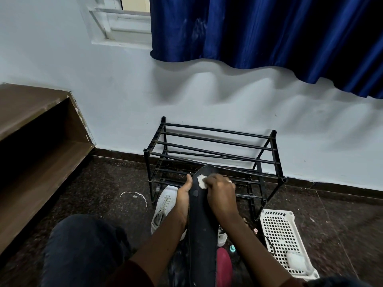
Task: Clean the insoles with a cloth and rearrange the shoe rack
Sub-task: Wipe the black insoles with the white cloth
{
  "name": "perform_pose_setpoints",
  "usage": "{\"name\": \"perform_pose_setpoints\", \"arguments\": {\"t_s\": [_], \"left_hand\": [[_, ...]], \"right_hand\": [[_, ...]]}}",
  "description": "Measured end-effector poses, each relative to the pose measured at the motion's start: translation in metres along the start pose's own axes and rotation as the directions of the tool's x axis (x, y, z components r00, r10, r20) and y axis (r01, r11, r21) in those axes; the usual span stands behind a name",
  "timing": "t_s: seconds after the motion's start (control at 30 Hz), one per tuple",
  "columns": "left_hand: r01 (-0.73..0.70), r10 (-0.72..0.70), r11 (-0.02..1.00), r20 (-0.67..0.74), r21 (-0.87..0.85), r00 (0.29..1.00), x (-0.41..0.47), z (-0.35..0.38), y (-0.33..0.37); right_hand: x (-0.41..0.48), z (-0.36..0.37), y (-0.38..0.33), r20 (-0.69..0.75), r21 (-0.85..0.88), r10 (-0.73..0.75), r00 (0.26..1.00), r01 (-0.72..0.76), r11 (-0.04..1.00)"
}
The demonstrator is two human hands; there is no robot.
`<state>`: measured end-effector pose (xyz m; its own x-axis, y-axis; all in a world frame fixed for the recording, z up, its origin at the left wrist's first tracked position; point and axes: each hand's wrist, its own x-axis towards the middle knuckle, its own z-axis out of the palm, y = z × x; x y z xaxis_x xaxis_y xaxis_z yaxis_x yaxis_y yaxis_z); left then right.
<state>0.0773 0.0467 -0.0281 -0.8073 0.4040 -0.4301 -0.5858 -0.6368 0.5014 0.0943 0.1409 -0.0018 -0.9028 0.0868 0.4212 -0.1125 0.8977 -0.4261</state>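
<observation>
A long black insole stands tilted up in front of me, its toe end near the shoe rack. My left hand grips its left edge from behind. My right hand holds a small white cloth wad and presses it on the insole's upper part. The black metal shoe rack stands against the wall with bare bars. A white sneaker lies on the floor below my left hand.
A white perforated plastic basket lies on the floor at the right. A pink object sits under the insole. A brown wooden shelf fills the left. A blue curtain hangs above. My knee is at the lower left.
</observation>
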Motion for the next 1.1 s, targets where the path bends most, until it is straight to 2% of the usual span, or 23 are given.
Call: {"name": "perform_pose_setpoints", "arguments": {"t_s": [0.13,0.33,0.57,0.8,0.93,1.1], "left_hand": [[-0.013,0.014,1.0,-0.018,0.02,1.0,0.001,-0.001,0.005],[0.02,-0.02,1.0,-0.015,-0.021,1.0,-0.005,0.002,0.005],[-0.031,0.031,1.0,-0.006,-0.005,1.0,-0.008,0.008,0.003],[-0.032,0.034,0.999,-0.066,0.041,0.997,-0.008,0.007,0.005],[-0.034,0.042,0.996,-0.111,0.077,0.993,-0.008,0.007,0.002],[-0.031,0.033,0.998,-0.058,0.046,0.998,-0.009,0.013,0.003]], "right_hand": [[-0.028,-0.001,-0.009,0.035,0.032,-0.1,0.994,0.099,0.995],[-0.021,0.004,-0.004,0.004,0.032,-0.126,0.992,0.126,0.991],[0.02,0.0,0.004,-0.031,-0.073,0.042,0.999,-0.044,0.996],[-0.01,0.003,0.005,0.07,-0.084,0.166,0.984,-0.16,0.983],[-0.025,0.0,0.002,0.1,-0.109,0.171,0.98,-0.16,0.981],[-0.002,-0.006,0.002,-0.036,-0.087,0.094,0.995,-0.097,0.991]]}}
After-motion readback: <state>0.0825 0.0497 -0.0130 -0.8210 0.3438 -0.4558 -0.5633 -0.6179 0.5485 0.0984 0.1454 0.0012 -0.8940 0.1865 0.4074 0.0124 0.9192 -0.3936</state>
